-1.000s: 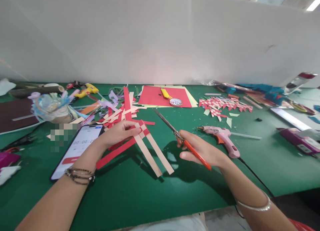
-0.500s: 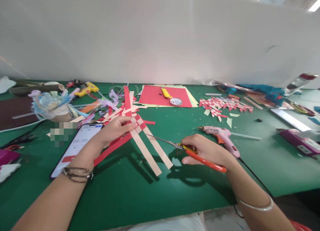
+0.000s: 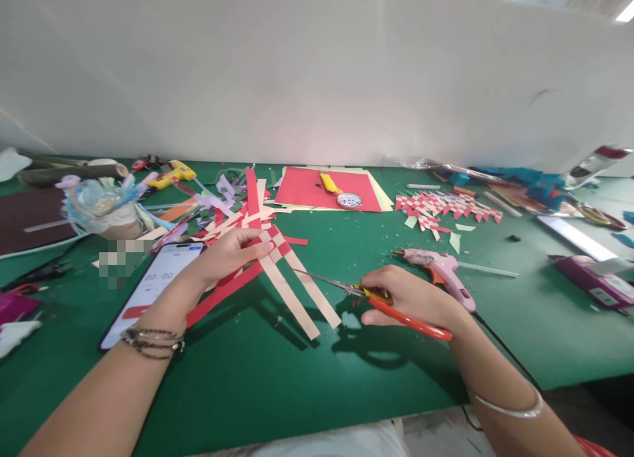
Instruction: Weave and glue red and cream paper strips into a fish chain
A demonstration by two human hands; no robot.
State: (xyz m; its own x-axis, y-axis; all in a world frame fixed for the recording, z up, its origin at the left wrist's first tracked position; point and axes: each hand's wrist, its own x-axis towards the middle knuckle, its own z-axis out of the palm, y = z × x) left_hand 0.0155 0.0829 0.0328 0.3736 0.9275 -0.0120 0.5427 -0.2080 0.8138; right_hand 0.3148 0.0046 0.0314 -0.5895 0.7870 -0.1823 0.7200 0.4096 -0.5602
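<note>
My left hand (image 3: 230, 252) pinches a woven piece of red and cream paper strips (image 3: 276, 244) by its checkered middle, thumb on top. Two cream strip ends slant down to the right, while red ones stick out above and toward the lower left. In my right hand (image 3: 401, 295) is a pair of scissors (image 3: 364, 292) with orange and yellow handles. Their blades point left, and the tip lies across the right-hand cream strip near the weave. Whether the blades are around that strip or merely beside it, I cannot tell. Both hands are above the green table (image 3: 277, 391).
A pink glue gun (image 3: 440, 272) with its cord lies right of my right hand. Under my left forearm is a phone (image 3: 148, 298). Behind are loose strips (image 3: 228, 222), red paper sheets (image 3: 302, 189), a round tin (image 3: 349, 201) and finished-looking checkered pieces (image 3: 448, 207).
The cream strip ends have risen very slightly. Both hands keep nearly the same place, still holding the woven paper and the scissors.
</note>
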